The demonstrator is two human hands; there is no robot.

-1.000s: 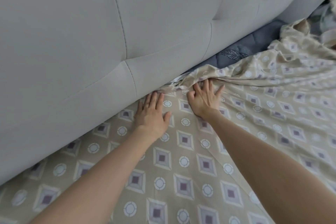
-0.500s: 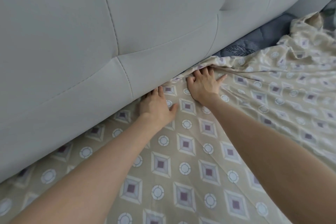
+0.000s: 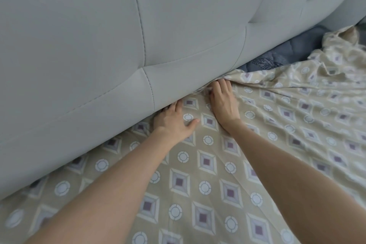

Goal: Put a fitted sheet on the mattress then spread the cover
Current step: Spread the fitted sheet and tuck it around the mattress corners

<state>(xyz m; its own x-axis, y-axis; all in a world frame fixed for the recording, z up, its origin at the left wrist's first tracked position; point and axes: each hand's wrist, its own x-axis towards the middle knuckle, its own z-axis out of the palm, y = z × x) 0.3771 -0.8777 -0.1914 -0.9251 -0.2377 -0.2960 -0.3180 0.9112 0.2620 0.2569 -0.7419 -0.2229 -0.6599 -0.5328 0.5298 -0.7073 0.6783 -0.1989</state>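
Left hand [image 3: 174, 123] and right hand [image 3: 223, 105], flat, gripping nothing, press sheet [image 3: 198, 184] down at head edge of mattress [image 3: 297, 51]; best tuck deep, smoothing bunches.

The fitted sheet [image 3: 198, 184] lay over the mattress [image 3: 287, 53], a bare part of which showed at the far right against the headboard [image 3: 99, 45] behind. Both hands rested on the sheet at the headboard's lower edge, the left hand [image 3: 172, 123] just left of the right hand [image 3: 223, 103], with bunched sheet to their right.
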